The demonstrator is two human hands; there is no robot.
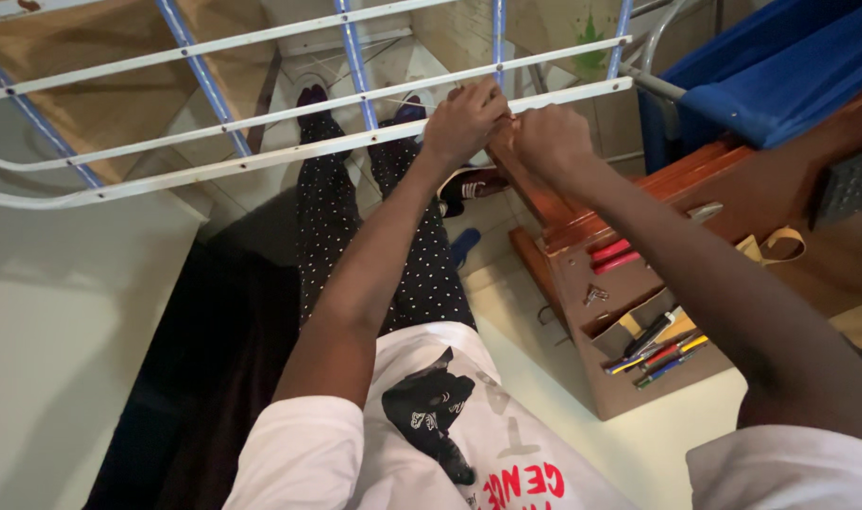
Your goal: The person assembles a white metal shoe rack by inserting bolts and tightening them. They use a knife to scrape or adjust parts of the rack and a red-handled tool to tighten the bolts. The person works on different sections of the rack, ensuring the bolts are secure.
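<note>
Hands meet at a white rack bar (544,96): left hand (464,121) and right hand (547,142) both pinch closed on it above a cardboard box (582,283).

White barred rack (289,151) — tilted, hand-held.

You face a white painted metal rack (289,151) with smooth, slightly glossy bars and blue plastic joints. Your dotted black cloth trousers (329,217) look matt. The brown wooden drawer (629,283) is smooth, semi-gloss.

Brown organizer (582,312) holds pens (658,351), 2 red markers (612,255).
</note>
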